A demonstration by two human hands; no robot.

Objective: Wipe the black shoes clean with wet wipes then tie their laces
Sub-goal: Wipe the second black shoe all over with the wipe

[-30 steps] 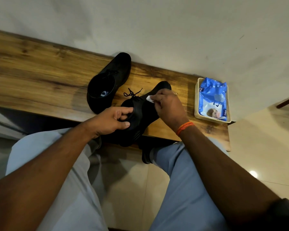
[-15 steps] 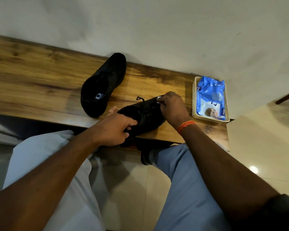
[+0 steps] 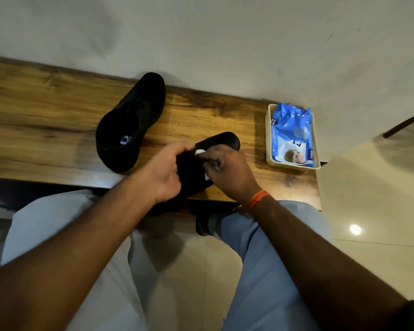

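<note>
Left hand (image 3: 163,173) curled around black shoe (image 3: 215,144), right hand (image 3: 227,173) pinching white wipe (image 3: 199,152)

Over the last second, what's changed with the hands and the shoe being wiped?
The left hand shifted from the heel up over the near shoe, gripping its top. That shoe, earlier tipped up, now lies flatter on the bench. The right hand still holds the wet wipe against it. Other shoe and wipes pack in its tray unchanged.

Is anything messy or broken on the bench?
Nothing looks broken or spilled. The blue wipes pack sits crumpled in its tray, and the far shoe lies at an angle while both hands work on the near shoe.
</note>
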